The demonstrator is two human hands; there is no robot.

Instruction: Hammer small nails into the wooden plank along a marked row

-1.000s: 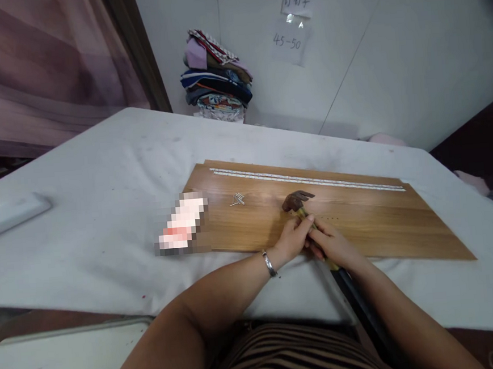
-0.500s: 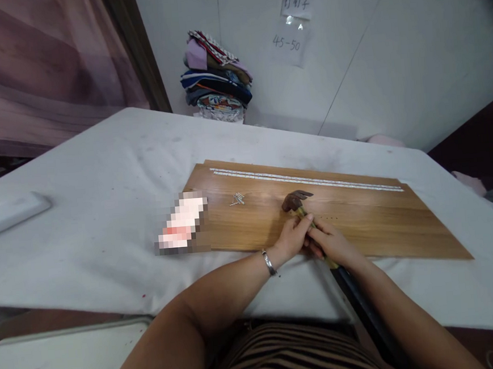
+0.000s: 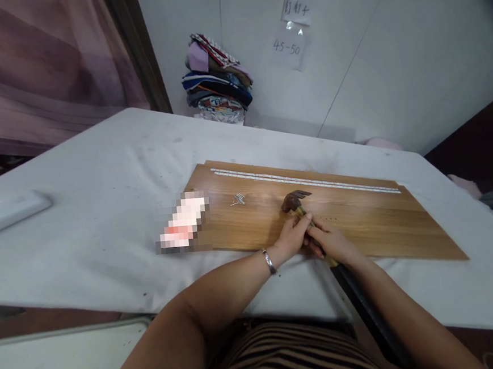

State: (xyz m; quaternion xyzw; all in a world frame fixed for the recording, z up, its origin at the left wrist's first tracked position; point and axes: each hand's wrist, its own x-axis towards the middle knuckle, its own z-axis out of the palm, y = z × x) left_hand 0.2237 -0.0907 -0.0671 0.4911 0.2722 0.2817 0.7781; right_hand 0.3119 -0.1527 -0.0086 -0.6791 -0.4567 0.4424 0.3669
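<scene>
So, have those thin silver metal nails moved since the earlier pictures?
No: judged against the brown wooden board beneath them, the thin silver metal nails lie in the same spot.

A sheer, dusky pink curtain (image 3: pixel 49 63) hangs at the upper left, beside a dark brown upright post (image 3: pixel 135 45). A tall stack of folded, multicoloured cloths (image 3: pixel 218 81) rises by the far edge of the white-covered counter (image 3: pixel 98 196), near the smooth, pale grey panelled wall (image 3: pixel 350 40). There hangs a white handwritten paper sheet (image 3: pixel 296 10), above a second white sheet (image 3: pixel 287 49) (reading "45-50"). A glossy white rounded object (image 3: pixel 10 213) lies at far left, partly cut off.
</scene>
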